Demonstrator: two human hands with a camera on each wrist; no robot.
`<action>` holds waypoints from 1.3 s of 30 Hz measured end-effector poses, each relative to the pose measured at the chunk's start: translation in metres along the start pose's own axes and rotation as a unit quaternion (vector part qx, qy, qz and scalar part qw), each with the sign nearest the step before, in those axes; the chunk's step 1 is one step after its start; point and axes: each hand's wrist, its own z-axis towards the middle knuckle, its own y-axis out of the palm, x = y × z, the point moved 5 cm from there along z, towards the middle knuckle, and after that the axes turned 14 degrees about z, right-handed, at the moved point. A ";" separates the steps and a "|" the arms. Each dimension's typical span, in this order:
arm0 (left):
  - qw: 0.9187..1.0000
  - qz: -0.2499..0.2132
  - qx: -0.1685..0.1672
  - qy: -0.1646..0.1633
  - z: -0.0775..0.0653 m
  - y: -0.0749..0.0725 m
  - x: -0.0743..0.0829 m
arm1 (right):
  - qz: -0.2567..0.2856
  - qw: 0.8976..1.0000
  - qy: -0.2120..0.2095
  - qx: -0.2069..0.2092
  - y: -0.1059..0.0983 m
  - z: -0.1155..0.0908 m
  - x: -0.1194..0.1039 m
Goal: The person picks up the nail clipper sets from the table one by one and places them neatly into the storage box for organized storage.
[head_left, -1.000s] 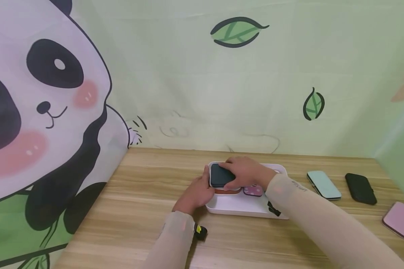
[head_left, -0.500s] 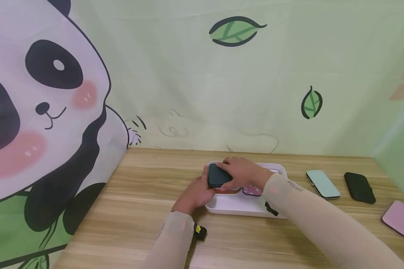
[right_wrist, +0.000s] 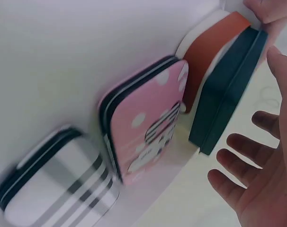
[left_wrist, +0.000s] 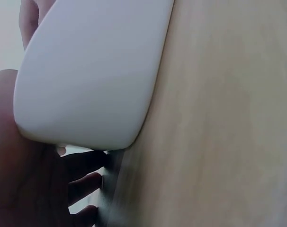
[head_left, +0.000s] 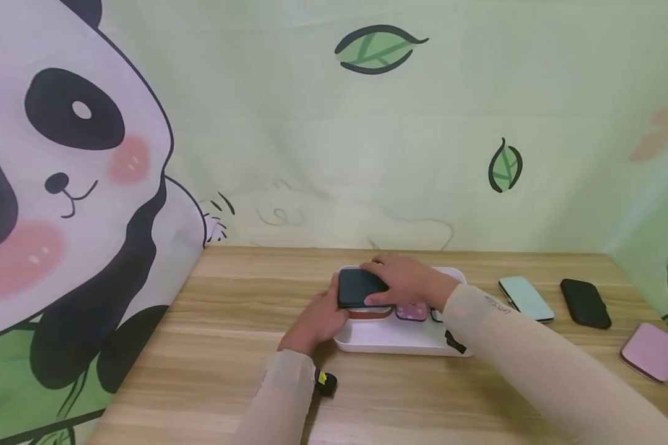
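Two hands at a stacked case in the tray, apparently settling it.
The dark teal case (head_left: 359, 287) lies atop an orange-and-white case (head_left: 367, 314) at 10 o'clock in the white tray (head_left: 373, 340). The right hand (head_left: 407, 283) spans it from the 3 o'clock side, fingers (right_wrist: 247, 149) spread and relaxed rather than clenched. The left hand (head_left: 314, 316) is against the tray's 9 o'clock end; I cannot tell whether it grips. The next move probably calls for coming off the stack without nudging it. The teal case is plain and squarish, a seam along its side. Toward 3 o'clock in the tray stand a pink spotted case (right_wrist: 143, 125) and a striped case (right_wrist: 63, 184); farther that way, on the tabletop (head_left: 245, 290), lie a mint case (head_left: 526, 298), a black case (head_left: 586, 303) and a plain pink case (head_left: 652, 351).
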 end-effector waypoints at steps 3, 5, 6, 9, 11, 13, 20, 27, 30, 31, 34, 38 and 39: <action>1.000 0.001 -0.001 0.001 0.000 0.000 -0.001 | -0.003 1.000 -0.002 0.010 -0.006 -0.007 0.003; 1.000 0.001 -0.001 0.004 -0.001 -0.001 -0.001 | -0.010 1.000 0.002 0.015 -0.010 -0.013 0.005; 1.000 0.001 0.000 0.006 -0.001 -0.001 -0.001 | -0.013 1.000 0.006 0.017 -0.012 -0.016 0.006; 1.000 0.003 0.003 0.011 -0.001 -0.002 0.001 | -0.021 0.999 0.020 0.029 -0.018 -0.027 0.010; 1.000 0.003 0.005 0.014 -0.001 -0.002 0.002 | -0.013 0.999 0.029 0.038 -0.023 -0.034 0.014; 1.000 0.002 0.007 0.016 -0.002 -0.003 0.003 | -0.007 0.998 0.034 0.047 -0.028 -0.041 0.019; 1.000 0.007 0.002 0.020 -0.002 -0.005 0.005 | -0.001 0.997 0.043 0.068 -0.047 -0.067 0.045; 1.000 -0.001 -0.006 0.012 -0.001 -0.004 0.003 | -0.008 0.995 0.068 0.071 -0.053 -0.097 0.080; 1.000 -0.005 -0.009 0.009 0.000 -0.001 0.003 | -0.014 0.994 0.083 0.072 -0.052 -0.109 0.095; 1.000 -0.007 -0.008 0.009 0.000 -0.001 0.003 | -0.011 0.993 0.091 0.072 -0.052 -0.114 0.099; 1.000 -0.003 -0.007 0.010 0.001 0.001 0.002 | -0.006 0.991 0.111 0.072 -0.054 -0.127 0.112; 1.000 -0.002 -0.003 0.013 0.002 0.002 0.002 | 0.003 0.989 0.121 0.080 -0.060 -0.143 0.125; 1.000 -0.001 -0.002 0.012 0.003 0.002 0.002 | 0.000 0.990 0.118 0.082 -0.061 -0.146 0.128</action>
